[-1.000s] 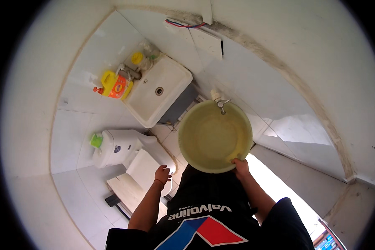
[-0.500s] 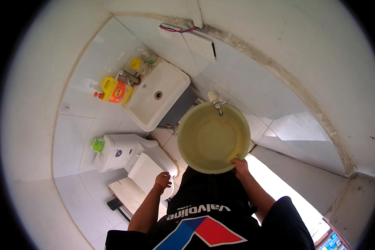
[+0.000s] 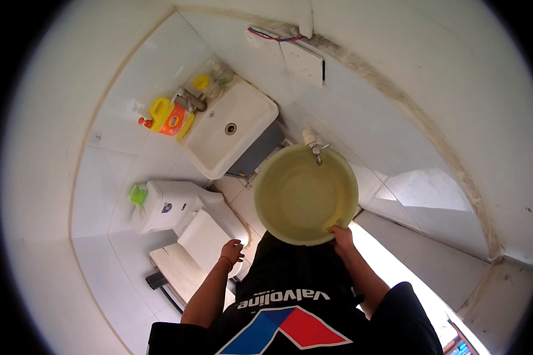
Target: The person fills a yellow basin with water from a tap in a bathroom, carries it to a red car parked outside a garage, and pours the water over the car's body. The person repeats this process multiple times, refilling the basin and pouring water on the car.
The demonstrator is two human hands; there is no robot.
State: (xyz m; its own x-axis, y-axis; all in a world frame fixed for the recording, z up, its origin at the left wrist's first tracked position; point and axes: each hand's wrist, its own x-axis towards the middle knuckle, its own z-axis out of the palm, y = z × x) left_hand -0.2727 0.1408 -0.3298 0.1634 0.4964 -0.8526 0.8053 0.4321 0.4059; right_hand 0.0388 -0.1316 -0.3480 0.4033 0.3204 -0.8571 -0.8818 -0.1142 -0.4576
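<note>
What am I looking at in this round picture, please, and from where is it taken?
The picture comes from a wide fisheye camera worn on a person's head, looking down, so straight walls appear bent. It shows a small white-tiled bathroom. The right hand grips the rim of a yellowish plastic bucket that sits under a wall tap. The left hand holds nothing and hangs over the toilet. To the left is a white washbasin with a yellow detergent bottle beside it. A green object lies on the toilet cistern.
</note>
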